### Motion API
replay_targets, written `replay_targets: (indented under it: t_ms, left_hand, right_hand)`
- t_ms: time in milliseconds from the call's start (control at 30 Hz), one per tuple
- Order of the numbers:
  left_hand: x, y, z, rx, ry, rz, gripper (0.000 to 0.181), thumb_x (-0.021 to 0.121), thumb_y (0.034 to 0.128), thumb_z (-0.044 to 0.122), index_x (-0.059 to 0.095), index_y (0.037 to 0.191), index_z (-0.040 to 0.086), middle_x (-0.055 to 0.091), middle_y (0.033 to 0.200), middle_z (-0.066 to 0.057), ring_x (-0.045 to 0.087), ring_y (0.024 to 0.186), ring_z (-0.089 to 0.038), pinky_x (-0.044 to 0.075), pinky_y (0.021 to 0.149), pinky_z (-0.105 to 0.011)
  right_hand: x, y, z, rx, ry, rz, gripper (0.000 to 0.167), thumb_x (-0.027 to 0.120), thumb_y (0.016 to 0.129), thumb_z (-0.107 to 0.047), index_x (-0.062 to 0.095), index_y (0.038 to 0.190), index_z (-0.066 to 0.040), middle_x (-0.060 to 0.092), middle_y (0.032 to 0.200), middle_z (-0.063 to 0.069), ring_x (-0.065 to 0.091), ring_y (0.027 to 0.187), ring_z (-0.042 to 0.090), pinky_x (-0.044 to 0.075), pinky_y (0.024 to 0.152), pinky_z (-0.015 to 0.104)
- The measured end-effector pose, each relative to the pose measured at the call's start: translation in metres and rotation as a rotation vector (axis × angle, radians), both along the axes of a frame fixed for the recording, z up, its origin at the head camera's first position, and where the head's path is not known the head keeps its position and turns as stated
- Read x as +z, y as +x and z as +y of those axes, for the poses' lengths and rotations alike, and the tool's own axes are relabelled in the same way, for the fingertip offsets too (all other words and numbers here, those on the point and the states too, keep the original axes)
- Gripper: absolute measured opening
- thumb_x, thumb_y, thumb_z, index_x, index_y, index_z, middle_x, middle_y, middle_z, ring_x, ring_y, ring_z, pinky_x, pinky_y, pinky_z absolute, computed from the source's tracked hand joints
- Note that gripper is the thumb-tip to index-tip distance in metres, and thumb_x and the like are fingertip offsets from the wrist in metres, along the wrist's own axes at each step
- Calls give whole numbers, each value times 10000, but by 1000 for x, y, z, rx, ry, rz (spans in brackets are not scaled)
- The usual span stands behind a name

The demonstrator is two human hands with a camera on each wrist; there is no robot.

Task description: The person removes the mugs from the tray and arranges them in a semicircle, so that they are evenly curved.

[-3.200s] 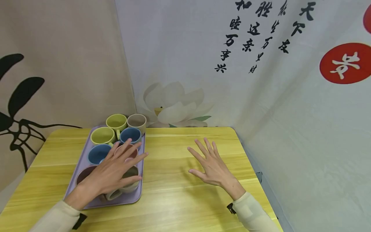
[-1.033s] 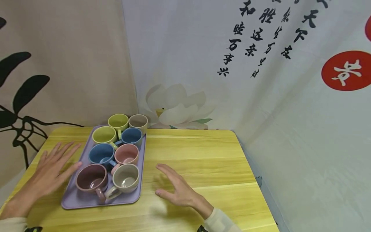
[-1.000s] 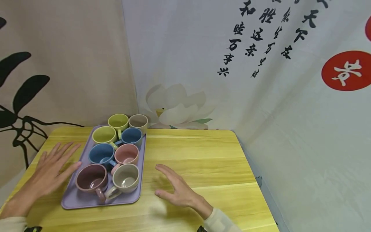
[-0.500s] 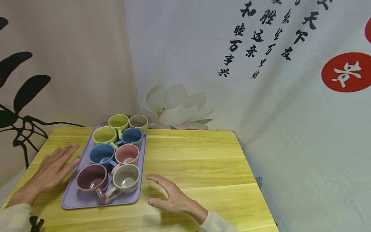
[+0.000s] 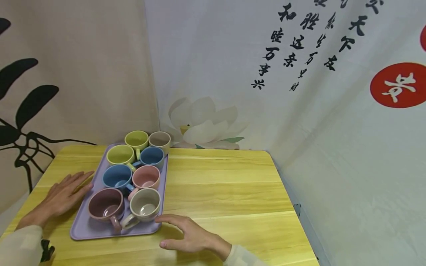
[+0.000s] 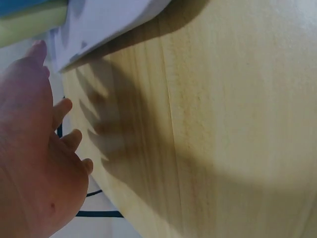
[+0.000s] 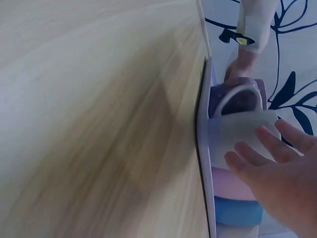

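Eight upright mugs (image 5: 141, 179) | in purple tray (image 5: 87, 227) | left hand (image 5: 62, 198), right hand (image 5: 190, 233): fingers extended, near it

Tray (image 5: 87, 227) is lt purple, mugs (image 5: 146, 178) multicol., tbl (image 5: 226, 184) yellow (wood grain).

"What do you see beyond the wooden table (image 5: 226, 184)?"

"You're facing a pale cloth (image 5: 213, 48) with a faint lotus (image 5: 206, 123) low down, and columns of black characters (image 5: 297, 42) higher up, toward your right."

"And at the sides?"

"On your far right, a red disc (image 5: 399, 101); on your left, dark leaves (image 5: 36, 105) against a beige drape (image 5: 93, 74)."
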State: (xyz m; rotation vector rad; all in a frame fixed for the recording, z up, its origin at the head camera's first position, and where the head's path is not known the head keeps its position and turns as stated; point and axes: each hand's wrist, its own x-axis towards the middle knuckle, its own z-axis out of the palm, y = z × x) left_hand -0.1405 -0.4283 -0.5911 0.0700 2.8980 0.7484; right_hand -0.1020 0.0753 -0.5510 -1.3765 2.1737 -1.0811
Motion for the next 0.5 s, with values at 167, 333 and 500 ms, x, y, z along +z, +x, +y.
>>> replay_targets:
  t_ms: [167,333,500]
  left_hand:
    - [-4,-3,-3,9,-15,-42,779,366,1216,561,192,1796,71,144,1735,-517,38,1553,-848,26,1139,-1011]
    - [-8,-4,-4,12,-20,-58,775,364,1214,573,219,1789,74,131,1737,-513,15,1552,-849,12,1145,-1009]
    - [-13,-4,-6,3,-33,-39,738,368,1220,547,251,1784,86,124,1756,-493,17,1559,-846,13,1144,-1013]
  right_hand:
    - [-4,2,-10,34,59,-35,661,681,1134,-321,434,1727,-168,509,1778,-43,460,1661,100,405,1354,298]
    - [-8,6,-19,42,83,-50,715,694,1129,-329,376,1756,-194,470,1801,-46,427,1679,105,397,1358,303]
    - [-9,9,-29,46,100,-46,760,697,1124,-336,331,1779,-209,415,1832,-31,411,1685,113,387,1358,294]
